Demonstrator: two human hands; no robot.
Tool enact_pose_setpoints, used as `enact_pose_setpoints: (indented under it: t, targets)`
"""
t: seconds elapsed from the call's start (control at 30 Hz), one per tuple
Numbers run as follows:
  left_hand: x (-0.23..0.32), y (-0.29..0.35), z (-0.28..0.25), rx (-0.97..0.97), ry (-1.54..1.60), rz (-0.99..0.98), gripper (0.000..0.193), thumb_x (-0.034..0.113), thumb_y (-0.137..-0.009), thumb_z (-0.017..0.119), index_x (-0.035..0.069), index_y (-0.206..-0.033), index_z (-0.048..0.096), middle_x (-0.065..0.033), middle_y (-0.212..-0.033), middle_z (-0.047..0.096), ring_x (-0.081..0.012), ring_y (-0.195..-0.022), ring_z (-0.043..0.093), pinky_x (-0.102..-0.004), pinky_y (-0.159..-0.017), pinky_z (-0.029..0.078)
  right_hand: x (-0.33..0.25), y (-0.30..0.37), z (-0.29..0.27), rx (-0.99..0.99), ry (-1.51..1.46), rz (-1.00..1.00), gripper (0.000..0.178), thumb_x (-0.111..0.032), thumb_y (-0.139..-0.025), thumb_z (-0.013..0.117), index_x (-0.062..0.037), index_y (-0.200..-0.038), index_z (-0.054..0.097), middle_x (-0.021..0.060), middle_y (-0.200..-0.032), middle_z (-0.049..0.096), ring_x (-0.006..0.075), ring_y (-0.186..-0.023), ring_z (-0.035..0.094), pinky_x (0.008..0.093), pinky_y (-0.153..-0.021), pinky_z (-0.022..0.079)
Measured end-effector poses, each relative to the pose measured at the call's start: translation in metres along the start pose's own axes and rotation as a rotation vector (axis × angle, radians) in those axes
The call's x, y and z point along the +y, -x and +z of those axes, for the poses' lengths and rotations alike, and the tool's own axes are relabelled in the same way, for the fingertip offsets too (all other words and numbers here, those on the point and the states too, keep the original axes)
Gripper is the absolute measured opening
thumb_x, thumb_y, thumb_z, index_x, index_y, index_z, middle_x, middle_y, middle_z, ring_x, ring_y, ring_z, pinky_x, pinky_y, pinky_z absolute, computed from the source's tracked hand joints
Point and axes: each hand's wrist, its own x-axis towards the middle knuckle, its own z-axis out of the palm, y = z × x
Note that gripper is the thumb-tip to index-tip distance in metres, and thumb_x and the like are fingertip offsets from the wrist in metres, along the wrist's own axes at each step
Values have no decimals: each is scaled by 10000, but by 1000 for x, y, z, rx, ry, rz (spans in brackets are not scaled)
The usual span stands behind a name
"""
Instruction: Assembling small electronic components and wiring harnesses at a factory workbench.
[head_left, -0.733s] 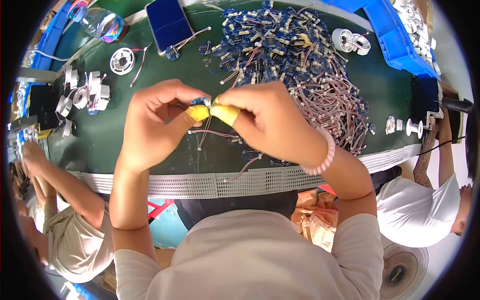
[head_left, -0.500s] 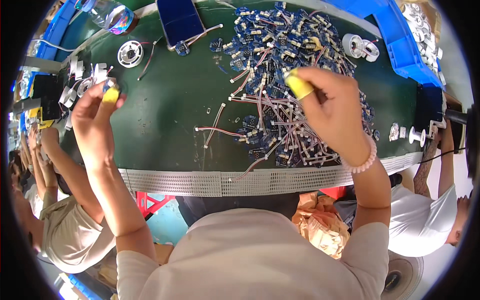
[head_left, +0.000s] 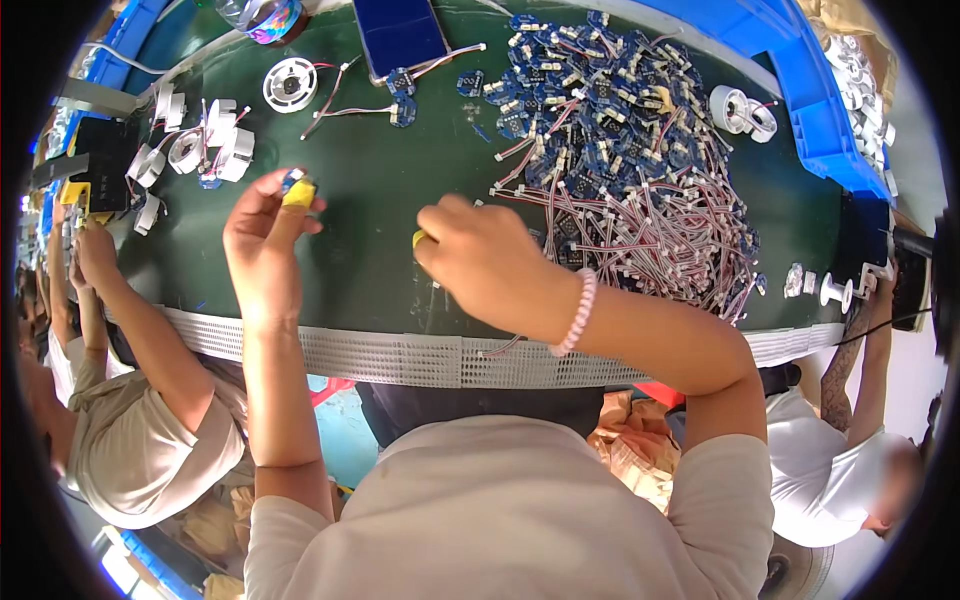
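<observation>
My left hand (head_left: pixel 268 235) is raised over the left part of the green table. Its thumb, in a yellow cover, pinches a small blue circuit board (head_left: pixel 293 178) against the fingers. Near the middle, my right hand (head_left: pixel 480 255) is closed with its fingertips turned down and left. Anything in its grip is hidden, though a bit of white connector shows below it. Right of this hand spreads a large heap of blue circuit boards (head_left: pixel 600 100), with many red-and-white cables (head_left: pixel 660 235) on its near side. Two boards with cables, one of them this board (head_left: pixel 403 110), lie below a dark blue flat device (head_left: pixel 402 38).
White round housings (head_left: pixel 235 155) cluster at the left, one lying apart (head_left: pixel 290 84). Another pair of housings (head_left: pixel 742 112) sits right of the heap, beside a blue bin (head_left: pixel 820 120). A bottle (head_left: pixel 262 18) stands far left. White mesh edging (head_left: pixel 400 357) borders the table; people work on both sides.
My right hand has moved left from the heap to the table's middle. My left hand, still holding a board, is further right in view. A second cabled board now lies below the blue device.
</observation>
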Motion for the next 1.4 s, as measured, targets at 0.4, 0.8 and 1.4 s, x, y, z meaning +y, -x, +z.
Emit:
enact_pose_setpoints:
  t: [0.4, 0.8, 1.4]
  targets:
    - [-7, 5, 24, -214, 66, -61, 162, 7, -853, 583, -30, -1009, 605, -75, -950, 629, -139, -763, 612, -232, -624, 470, 88, -35, -40, 306, -1309, 646, 163, -80, -921, 471, 39, -1018, 524, 125, -854, 617, 154, -639, 609, 245, -545, 514]
    - [-7, 9, 21, -178, -20, -62, 217, -84, -820, 544, -18, -1021, 595, -65, -960, 621, -124, -831, 603, -231, -683, 491, 57, -2, -25, 329, -199, 293, 177, -79, -745, 691, -15, -906, 656, 96, -743, 613, 243, -633, 590, 325, -600, 484]
    - [7, 18, 57, -550, 369, -7, 244, -80, -817, 582, 4, -1046, 600, -163, -1254, 502, -201, -1009, 593, -273, -778, 518, 26, 25, -38, 334, -769, 463, 183, 12, -723, 694, -18, -903, 681, 84, -734, 646, 94, -544, 556, 231, -488, 432]
